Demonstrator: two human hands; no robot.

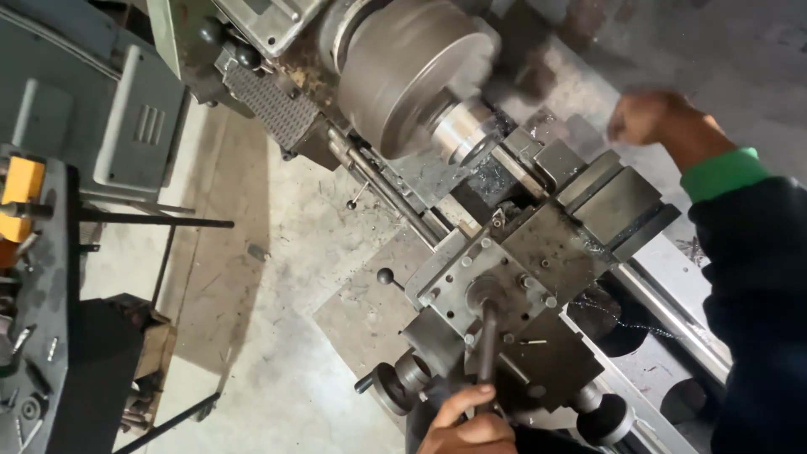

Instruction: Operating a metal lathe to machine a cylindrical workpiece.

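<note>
A grey metal lathe fills the view, its round chuck (pixel 403 76) blurred and holding a shiny cylindrical workpiece (pixel 462 130). My left hand (pixel 466 424) at the bottom edge grips the dark lever handle (pixel 487 340) that rises from the tool post (pixel 496 290) on the carriage. My right hand (pixel 651 113), in a dark sleeve with a green cuff (pixel 723 172), is closed in a fist above the lathe bed beyond the carriage; it is blurred and I cannot tell whether it holds anything.
Handwheels (pixel 395 382) and a ball-ended lever (pixel 387 276) stick out of the carriage apron. A dark bench (pixel 42 319) with a yellow object (pixel 21 189) and small tools stands at the left. Concrete floor (pixel 277 277) lies between. Metal chips lie on the bed (pixel 672 311).
</note>
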